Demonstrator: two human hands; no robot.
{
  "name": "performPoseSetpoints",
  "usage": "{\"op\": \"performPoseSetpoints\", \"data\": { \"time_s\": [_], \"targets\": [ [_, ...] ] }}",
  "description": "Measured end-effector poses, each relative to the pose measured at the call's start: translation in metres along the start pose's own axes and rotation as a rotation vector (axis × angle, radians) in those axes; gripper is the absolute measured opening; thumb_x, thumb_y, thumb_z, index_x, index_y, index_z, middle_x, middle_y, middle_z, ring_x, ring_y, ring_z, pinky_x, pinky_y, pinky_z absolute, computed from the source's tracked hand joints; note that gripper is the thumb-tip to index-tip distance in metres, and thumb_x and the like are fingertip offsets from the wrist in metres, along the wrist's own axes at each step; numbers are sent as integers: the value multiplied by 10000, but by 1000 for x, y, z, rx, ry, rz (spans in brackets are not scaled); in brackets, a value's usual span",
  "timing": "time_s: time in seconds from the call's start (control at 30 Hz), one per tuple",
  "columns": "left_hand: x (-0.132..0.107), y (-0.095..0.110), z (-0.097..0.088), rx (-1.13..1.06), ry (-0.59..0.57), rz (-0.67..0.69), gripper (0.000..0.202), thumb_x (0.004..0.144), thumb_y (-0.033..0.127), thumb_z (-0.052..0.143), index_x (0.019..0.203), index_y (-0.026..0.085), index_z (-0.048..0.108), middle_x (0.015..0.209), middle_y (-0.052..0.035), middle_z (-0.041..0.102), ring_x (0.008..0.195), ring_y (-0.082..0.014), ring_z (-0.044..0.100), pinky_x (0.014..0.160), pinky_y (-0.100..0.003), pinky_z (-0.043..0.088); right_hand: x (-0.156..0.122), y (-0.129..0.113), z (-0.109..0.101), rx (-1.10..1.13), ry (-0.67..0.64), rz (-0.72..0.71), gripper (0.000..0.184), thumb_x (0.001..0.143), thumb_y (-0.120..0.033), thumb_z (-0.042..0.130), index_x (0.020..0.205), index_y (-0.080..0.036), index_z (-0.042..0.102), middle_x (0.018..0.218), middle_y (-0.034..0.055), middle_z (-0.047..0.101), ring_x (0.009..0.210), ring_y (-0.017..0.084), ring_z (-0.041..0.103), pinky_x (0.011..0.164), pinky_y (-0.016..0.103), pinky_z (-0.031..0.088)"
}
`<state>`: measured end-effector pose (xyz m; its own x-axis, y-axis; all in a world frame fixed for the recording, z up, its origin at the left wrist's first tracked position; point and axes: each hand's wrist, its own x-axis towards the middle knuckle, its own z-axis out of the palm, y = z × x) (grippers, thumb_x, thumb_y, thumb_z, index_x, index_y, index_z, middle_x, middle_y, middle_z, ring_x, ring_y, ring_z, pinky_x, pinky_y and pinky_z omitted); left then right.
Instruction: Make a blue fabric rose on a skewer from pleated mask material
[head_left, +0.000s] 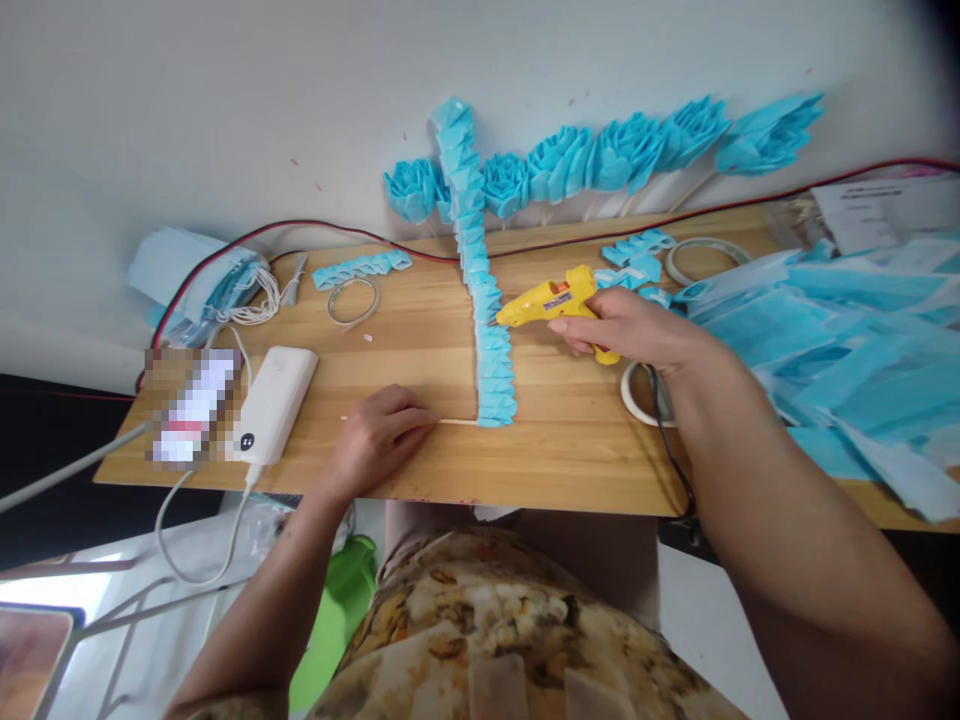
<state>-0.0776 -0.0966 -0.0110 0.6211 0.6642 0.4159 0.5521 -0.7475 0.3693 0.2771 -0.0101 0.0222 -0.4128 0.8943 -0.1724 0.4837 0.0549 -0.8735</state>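
Observation:
My right hand (626, 325) is closed round the handle of a yellow hot glue gun (551, 298). The gun's nozzle points left, at the edge of a long strip of folded light-blue material (474, 240). That strip runs from near the front of the table up against the wall. My left hand (382, 435) rests on the table with its fingers pinched on a thin wooden stick (456, 421). The stick's right end meets the lower end of the strip; whether it is stuck there I cannot tell.
Blue folded flowers on sticks (630, 150) lean along the wall. Flat blue sheets (817, 330) cover the right side. Tape rolls (354, 302), a white power bank (279, 400), a phone (196, 405) and a bundle of masks (196, 280) lie around. A red-black cable (360, 232) crosses the back.

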Motion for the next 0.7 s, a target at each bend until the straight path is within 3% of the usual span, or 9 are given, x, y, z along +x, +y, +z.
{"op": "performPoseSetpoints", "data": {
  "time_s": [0.13, 0.4, 0.53, 0.7],
  "targets": [
    [0, 0, 0, 5, 1, -1, 154, 1009, 159, 611, 926, 161, 741, 857, -72, 706, 773, -155, 639, 676, -269, 477, 1, -4, 0, 50, -14, -14, 543, 842, -698, 701, 555, -246, 609, 616, 35, 641, 570, 145, 534, 555, 321, 423],
    [-1, -2, 1, -5, -8, 1, 175, 1015, 163, 591, 928, 165, 743, 854, -68, 698, 769, -153, 630, 677, -270, 472, -7, -22, -9, 102, -60, -4, 432, 830, -651, 741, 754, -229, 797, 801, 87, 763, 715, 200, 674, 631, 337, 516],
    [-1, -1, 0, 8, -14, 0, 173, 1012, 159, 599, 915, 160, 742, 847, -66, 694, 760, -149, 629, 670, -265, 469, -13, -12, 0, 224, -9, 20, 372, 819, -615, 782, 810, -244, 801, 885, 100, 790, 746, 218, 708, 656, 360, 564],
    [-1, -2, 1, 1, -1, 8, 146, 1002, 145, 615, 926, 163, 738, 862, -67, 702, 771, -151, 630, 679, -267, 466, -17, 4, 13, 295, 94, 6, 511, 765, -748, 758, 788, -238, 796, 890, 101, 792, 750, 219, 702, 674, 360, 567]
  ]
}}
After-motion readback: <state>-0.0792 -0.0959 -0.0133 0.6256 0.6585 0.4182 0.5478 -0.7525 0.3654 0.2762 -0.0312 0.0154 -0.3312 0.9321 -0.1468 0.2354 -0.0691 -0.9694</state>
